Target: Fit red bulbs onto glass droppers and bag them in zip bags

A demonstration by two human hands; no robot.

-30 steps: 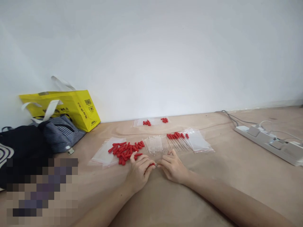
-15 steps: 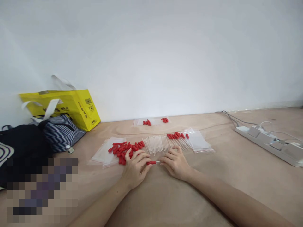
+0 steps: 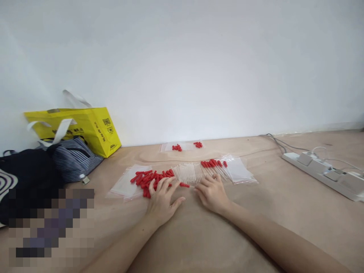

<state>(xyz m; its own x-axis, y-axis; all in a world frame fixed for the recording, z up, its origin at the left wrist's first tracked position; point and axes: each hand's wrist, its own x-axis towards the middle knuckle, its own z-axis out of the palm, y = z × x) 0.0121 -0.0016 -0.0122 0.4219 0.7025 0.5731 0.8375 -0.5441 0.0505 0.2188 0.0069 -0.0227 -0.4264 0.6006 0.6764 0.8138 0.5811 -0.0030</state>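
My right hand (image 3: 212,192) is closed, its fingertips pinching a thin clear tube that points left and ends in a red rubber bulb (image 3: 184,185), like a dropper. My left hand (image 3: 162,199) lies just left of that bulb, fingers spread and thumb apart, with nothing seen in it. Its fingertips reach over the edge of a pile of loose red bulbs (image 3: 145,177). Beyond the hands, a row of thin clear tubes (image 3: 187,171) lies side by side. Several droppers with red bulbs (image 3: 210,163) rest to the right of that row.
Clear zip bags lie at the left (image 3: 122,185) and right (image 3: 240,170). Near the wall is a bag with red-bulbed droppers (image 3: 186,146). A white power strip (image 3: 321,174) with cables sits at right. A yellow bag (image 3: 85,129), a striped bag (image 3: 74,159) and a black bag (image 3: 31,182) stand left.
My left hand has let go of the red bulb and its fingers have spread. The dropper in my right hand has shifted slightly away from me, toward the tubes.
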